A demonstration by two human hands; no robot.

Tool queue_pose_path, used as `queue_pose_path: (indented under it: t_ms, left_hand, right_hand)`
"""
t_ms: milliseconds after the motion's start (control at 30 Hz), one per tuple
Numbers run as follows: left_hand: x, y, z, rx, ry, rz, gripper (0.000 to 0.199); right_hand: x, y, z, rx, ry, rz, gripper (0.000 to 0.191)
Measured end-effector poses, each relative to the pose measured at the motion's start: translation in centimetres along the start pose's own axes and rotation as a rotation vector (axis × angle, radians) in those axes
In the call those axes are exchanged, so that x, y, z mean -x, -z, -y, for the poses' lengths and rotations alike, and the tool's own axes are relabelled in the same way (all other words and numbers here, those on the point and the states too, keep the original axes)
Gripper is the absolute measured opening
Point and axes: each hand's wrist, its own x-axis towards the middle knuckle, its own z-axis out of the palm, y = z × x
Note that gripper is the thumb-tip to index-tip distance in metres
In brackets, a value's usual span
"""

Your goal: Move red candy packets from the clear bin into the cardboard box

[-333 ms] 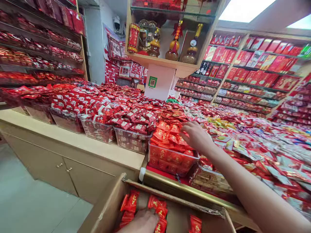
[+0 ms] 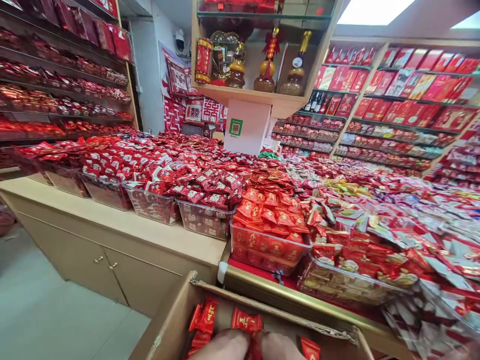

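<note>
Both my hands are low in the cardboard box at the bottom of the view. My left hand reaches in from below, knuckles up, with its fingers bent down out of sight. Close beside it is my right hand, its fingers also hidden. A small red-wrapped candy with gold lettering lies just beyond them, and more red shows in the narrow gap between the hands. Other such candies are by the box's left wall, and a candy lies at the right.
Behind the box, a clear plastic bin is heaped with the same red candies. More filled bins line the beige counter. A gold-coloured edge runs behind the box. A display cabinet overhangs the candy heaps.
My right hand has left the heaped red candy bin and come down into the cardboard box beside my left hand. The left hand stays in the box. The view has shifted slightly.
</note>
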Motion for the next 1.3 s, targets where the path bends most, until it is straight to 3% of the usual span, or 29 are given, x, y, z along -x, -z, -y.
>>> queue_pose_path:
  t_ms: [100,200,333,433,500,700,767,900,1033,1133,1300]
  left_hand:
    - [0.7,1.1,-1.4,-0.149,0.034,0.064,0.030]
    - [0.9,2.0,-2.8,-0.162,0.077,0.070,0.033]
    - [0.7,2.2,-3.1,-0.096,0.154,-0.008,0.040]
    - [0.5,2.0,-2.8,-0.020,0.165,-0.070,0.038]
    - [0.5,1.9,-2.7,-0.015,0.134,-0.051,0.039]
    - [0.6,2.7,-2.7,0.041,0.022,0.043,0.035]
    - [0.9,3.5,-2.9,0.097,0.012,0.059,0.038]
    - [1.9,5.0,-4.7,0.387,-0.054,0.122,0.057]
    - [3.1,5.3,-7.9,0.873,-0.191,0.241,0.042]
    - [3.3,5.1,-9.2,0.994,-0.233,0.225,0.041]
    - [2.9,4.8,-9.0,1.019,-0.224,0.230,0.039]
  right_hand:
    - [-0.7,-3.3,-1.8,0.049,-0.140,0.058,0.045]
    - [-0.5,-4.1,-1.5,-0.255,-0.095,-0.001,0.064]
    - [-0.6,-4.8,-1.6,-0.683,-0.089,-0.082,0.054]
    - [-0.9,-5.2,-1.8,-0.764,-0.117,-0.042,0.037]
    - [-1.0,-4.9,-1.6,-0.729,-0.092,0.015,0.025]
    - [0.6,-0.2,1.4,-0.385,-0.024,0.015,0.029]
    - [1.5,1.9,2.2,-0.379,-0.010,0.039,0.035]
    - [3.5,6.4,3.1,-0.757,0.108,-0.019,0.041]
    - [4.7,10.2,3.7,-1.051,0.116,-0.252,0.027]
    - [4.6,11.2,3.8,-1.168,0.089,-0.275,0.030]
    - [3.8,10.2,3.2,-1.255,0.015,-0.266,0.032]
